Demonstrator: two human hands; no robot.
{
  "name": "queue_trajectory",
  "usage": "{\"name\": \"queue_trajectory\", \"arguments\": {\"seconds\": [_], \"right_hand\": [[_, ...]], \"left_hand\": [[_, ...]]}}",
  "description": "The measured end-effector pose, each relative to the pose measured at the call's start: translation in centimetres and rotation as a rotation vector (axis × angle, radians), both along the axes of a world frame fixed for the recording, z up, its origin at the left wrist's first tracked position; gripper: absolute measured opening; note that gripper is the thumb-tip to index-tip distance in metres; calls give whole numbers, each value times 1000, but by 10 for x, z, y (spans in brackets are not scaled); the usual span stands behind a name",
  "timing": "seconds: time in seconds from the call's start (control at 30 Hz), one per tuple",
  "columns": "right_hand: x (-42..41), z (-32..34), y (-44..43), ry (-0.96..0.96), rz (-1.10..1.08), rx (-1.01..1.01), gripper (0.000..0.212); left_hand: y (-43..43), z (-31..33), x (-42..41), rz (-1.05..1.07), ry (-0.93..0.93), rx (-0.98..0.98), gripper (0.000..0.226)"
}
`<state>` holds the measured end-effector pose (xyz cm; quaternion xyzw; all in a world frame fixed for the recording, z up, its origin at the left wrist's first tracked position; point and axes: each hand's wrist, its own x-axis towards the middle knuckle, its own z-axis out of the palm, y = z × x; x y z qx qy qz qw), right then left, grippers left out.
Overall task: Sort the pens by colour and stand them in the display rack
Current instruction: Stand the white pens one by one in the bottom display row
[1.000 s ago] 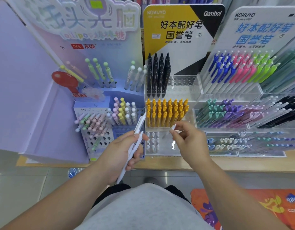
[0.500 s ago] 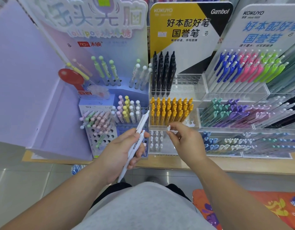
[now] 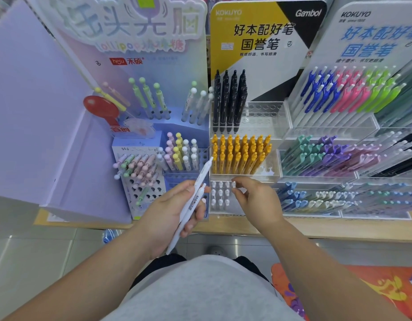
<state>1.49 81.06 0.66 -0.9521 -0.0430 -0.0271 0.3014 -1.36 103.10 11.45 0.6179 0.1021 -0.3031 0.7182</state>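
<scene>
1. Change: a second ago the right hand (image 3: 256, 200) held a slim white plastic pen (image 3: 233, 184) tilted above the front tier. Now that pen stands upright in the lowest tier of the clear acrylic stepped display rack (image 3: 265, 112), just beside the row of seated white pens (image 3: 220, 193).
2. Meaning for the task: this white pen looks sorted, or as good as (same colour as its neighbours, same tier). The white block gains another column.
3. Right-hand fingers: the thumb and forefinger (image 3: 243, 181) curl in on either side of the pen's top, so the cap sits between the fingertips. I cannot tell whether they are pinching it or have just let go. The other fingers are loosely bent below.
4. The left hand (image 3: 167, 212) grips two more long white plastic pens (image 3: 195, 198). The thumb lies across the barrels and the fingers wrap underneath. The pens slant up and right in front of the rack, not in it.
5. Context: orange pens (image 3: 239, 154) fill the middle tier and black pens (image 3: 230, 100) stand in the top one, so it is one colour per tier.
6. Judgement: the two held pens likely go into the white row next, and the free holes there sit on the right, close under the right hand.
</scene>
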Motion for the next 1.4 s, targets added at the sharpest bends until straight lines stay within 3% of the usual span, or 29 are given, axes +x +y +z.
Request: {"name": "queue_trajectory", "arguments": {"seconds": [0.17, 0.33, 0.4, 0.77, 0.87, 1.03, 1.23, 1.4], "right_hand": [[-7, 19, -1, 106, -97, 113, 28], [-18, 68, 10, 201, -228, 791, 8], [-20, 86, 15, 222, -204, 919, 9], [-24, 98, 9, 350, -145, 1207, 10], [-21, 108, -6, 239, -224, 1303, 17], [-14, 114, -44, 18, -242, 1106, 11], [-17, 77, -32, 66, -210, 729, 9], [-18, 46, -16, 29, -184, 514, 11]], "left_hand": [[-1, 1, -1, -27, -17, 53, 30], [-7, -3, 1, -45, -54, 144, 19], [-10, -4, 2, -76, -64, 176, 19], [-20, 3, 6, -230, -81, 185, 23], [-19, 5, 11, -235, -57, 145, 16], [-14, 6, 13, -163, -31, 183, 25], [-10, -1, 8, -69, -29, 244, 8], [-6, 1, 8, -30, -12, 250, 13]]}}
